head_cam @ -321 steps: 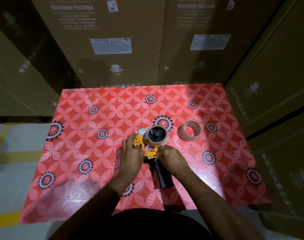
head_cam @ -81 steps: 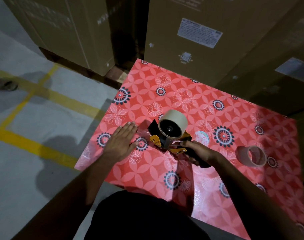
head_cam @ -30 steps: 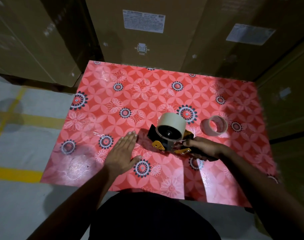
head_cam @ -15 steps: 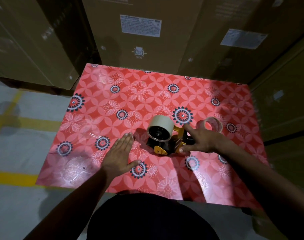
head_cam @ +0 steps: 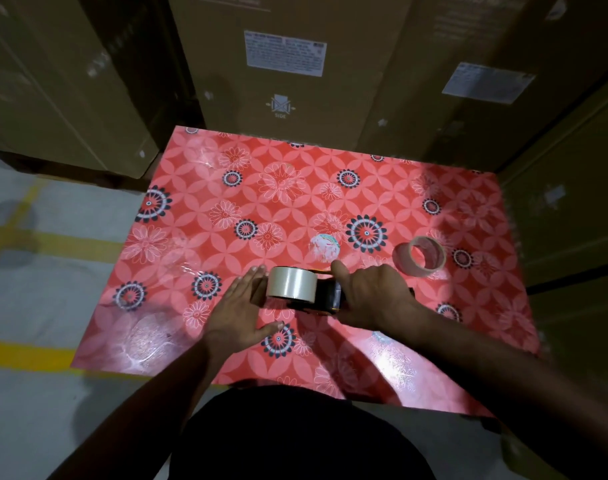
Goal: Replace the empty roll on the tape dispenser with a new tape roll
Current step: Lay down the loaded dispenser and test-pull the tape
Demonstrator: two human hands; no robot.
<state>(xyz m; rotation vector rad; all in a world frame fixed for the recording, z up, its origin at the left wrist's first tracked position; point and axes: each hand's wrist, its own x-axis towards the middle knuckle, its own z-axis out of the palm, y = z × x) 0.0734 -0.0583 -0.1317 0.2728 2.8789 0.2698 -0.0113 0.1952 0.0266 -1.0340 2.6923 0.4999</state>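
Note:
The black and orange tape dispenser [head_cam: 327, 296] lies on the red flowered table [head_cam: 295, 188] with a full roll of clear tape [head_cam: 292, 284] on its wheel, the roll's outer face turned toward me. My right hand [head_cam: 372, 296] covers and grips the dispenser body from the right, index finger stretched forward. My left hand [head_cam: 242, 311] lies flat on the table, fingers apart, its fingertips at the roll's left side. The empty cardboard roll [head_cam: 419, 259] rests on the table to the right of my right hand.
Tall cardboard boxes [head_cam: 285, 64] wall in the table at the back and right. Grey floor with yellow lines [head_cam: 22, 349] lies to the left. A shiny round patch [head_cam: 325, 244] shows on the tablecloth behind the dispenser.
My right hand has closed over the dispenser and tipped it, so the roll now shows its outer face. My left hand slid closer to the roll.

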